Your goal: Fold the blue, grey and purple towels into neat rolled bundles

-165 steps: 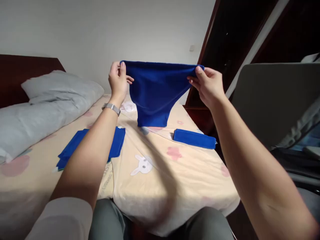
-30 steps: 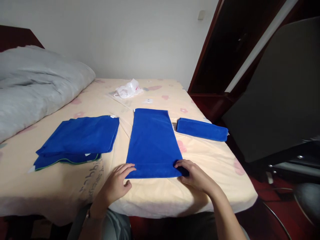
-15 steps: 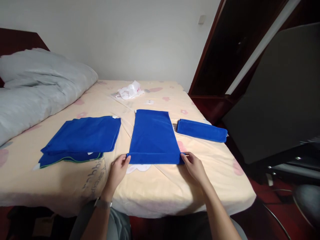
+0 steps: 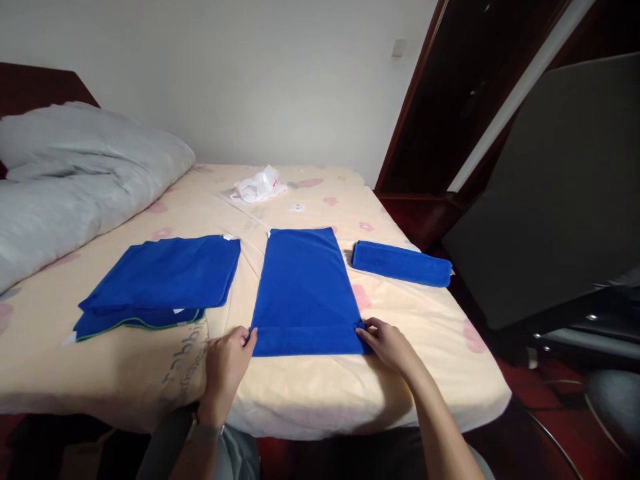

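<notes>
A blue towel (image 4: 306, 287) lies flat on the bed in front of me, its near end turned over into a narrow band. My left hand (image 4: 231, 357) pinches the left end of that band between thumb and fingers. At the opposite end, my right hand (image 4: 387, 343) grips the band's right corner, which looks a little bunched. To the right rests another blue towel, folded into a long strip (image 4: 401, 264). On the left is a pile of blue towels (image 4: 163, 273) with green-edged layers beneath.
The bed (image 4: 300, 400) has a cream sheet with pink flowers and some lettering. A crumpled white plastic bag (image 4: 260, 185) lies towards the wall. A grey quilt (image 4: 85, 173) is heaped at the left. Beyond the bed's right edge stands a dark grey panel (image 4: 550, 193).
Both hands have drawn the middle towel's folded near end closer to me. Its far edge has also shifted slightly nearer. The pile and the folded strip stay where they were.
</notes>
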`<state>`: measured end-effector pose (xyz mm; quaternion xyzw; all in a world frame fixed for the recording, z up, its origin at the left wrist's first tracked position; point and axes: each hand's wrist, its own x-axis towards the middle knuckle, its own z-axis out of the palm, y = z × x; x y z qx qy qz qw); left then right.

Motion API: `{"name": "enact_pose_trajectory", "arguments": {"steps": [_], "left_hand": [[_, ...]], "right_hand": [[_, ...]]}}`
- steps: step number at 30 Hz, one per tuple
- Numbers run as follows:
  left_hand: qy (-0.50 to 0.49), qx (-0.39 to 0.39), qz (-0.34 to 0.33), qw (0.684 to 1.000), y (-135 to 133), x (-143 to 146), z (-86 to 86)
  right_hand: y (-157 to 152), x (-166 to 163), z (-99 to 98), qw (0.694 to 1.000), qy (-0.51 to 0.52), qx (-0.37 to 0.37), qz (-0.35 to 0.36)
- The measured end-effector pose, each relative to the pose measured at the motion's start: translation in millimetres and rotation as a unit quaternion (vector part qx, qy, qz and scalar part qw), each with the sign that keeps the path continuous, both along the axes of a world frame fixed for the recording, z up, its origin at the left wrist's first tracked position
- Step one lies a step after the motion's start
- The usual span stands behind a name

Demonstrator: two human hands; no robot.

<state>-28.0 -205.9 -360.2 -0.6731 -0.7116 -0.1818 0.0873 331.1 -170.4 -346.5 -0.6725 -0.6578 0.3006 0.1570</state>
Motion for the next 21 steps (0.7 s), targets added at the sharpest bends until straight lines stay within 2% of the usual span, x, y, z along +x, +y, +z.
{"name": "enact_pose_trajectory", "arguments": {"steps": [4, 6, 8, 9, 11, 13, 17, 21], "left_hand": [[0.015, 0.057, -0.017, 0.998, -3.2, 0.1, 4.9], [-0.016, 0.099, -0.048, 0.994, -3.9, 1.7, 9.7], [-0.06, 0.114, -0.115, 0.985, -5.5, 3.6, 14.1], [-0.077, 0.101, -0.158, 0.979, -6.5, 4.3, 15.3], [-0.087, 0.045, -0.233, 0.968, -7.9, 4.4, 14.6], [-0.075, -0.015, -0.264, 0.961, -7.4, 1.5, 10.2], [-0.1, -0.07, -0.247, 0.961, -1.4, -13.1, -0.1], [-0.212, -0.098, -0.217, 0.948, 5.3, -28.1, -2.9]], "right_hand": [[-1.0, -0.7, 3.3, 0.998, -0.048, 0.026, -0.02], [-2.3, 1.0, 7.5, 0.995, -0.043, 0.092, 0.003], [-5.2, 3.5, 12.3, 0.986, -0.011, 0.159, 0.057], [-7.1, 4.8, 14.1, 0.98, 0.013, 0.174, 0.094], [-10.6, 6.8, 15.6, 0.973, 0.054, 0.154, 0.166], [-11.7, 7.6, 13.6, 0.969, 0.061, 0.12, 0.207], [-5.8, 6.7, 7.0, 0.973, 0.038, 0.132, 0.185], [-0.1, 5.9, 7.4, 0.982, 0.101, 0.117, 0.107]]}}
